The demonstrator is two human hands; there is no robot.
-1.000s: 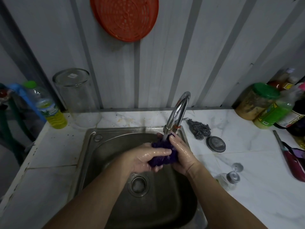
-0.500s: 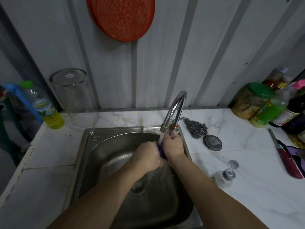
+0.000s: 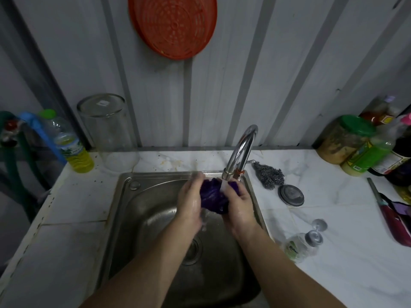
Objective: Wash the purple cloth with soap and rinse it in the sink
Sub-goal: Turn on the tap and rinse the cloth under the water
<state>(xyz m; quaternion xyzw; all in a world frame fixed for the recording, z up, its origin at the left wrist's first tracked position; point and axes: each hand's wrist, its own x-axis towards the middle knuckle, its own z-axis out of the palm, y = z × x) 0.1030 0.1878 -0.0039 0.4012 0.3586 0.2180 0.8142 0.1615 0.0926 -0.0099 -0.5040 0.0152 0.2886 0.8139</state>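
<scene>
Marble-look counter (image 3: 333,274) spread wide across the lower half, corrugated wall behind. Steel sink (image 3: 124,218) sunk into it at centre, its drain (image 3: 193,250) at six o'clock from the hands. Two bare forearms reaching in from the bottom edge, converging over the bowl toward its back rim.

Chrome faucet (image 3: 241,147) arching from the sink's one o'clock corner, spout pointing down, water running straight onto the purple cloth (image 3: 212,196). Cloth bunched into a wad, held above the bowl just under the spout, clear of the sink floor.

Left hand (image 3: 191,203) at nine o'clock of the cloth, palm turned inward, fingers curled around the wad and pressing on it; fingertips blurred near the back rim. Right hand (image 3: 239,207) at three o'clock, wet, thumb and fingers closed on the cloth's right side, knuckles just beside the sink's right wall. Cloth squeezed between the two palms.

Open room in the bowl at six and seven o'clock of the hands; tight at twelve, with spout and back rim close.

Around the rim: upturned clear jar (image 3: 106,132) at eleven o'clock, yellow-liquid bottle (image 3: 71,145) at ten, steel scourer (image 3: 269,174) and round metal lid (image 3: 291,195) at two, small bottle lying on its side (image 3: 300,245) at four, just beside the right forearm.
</scene>
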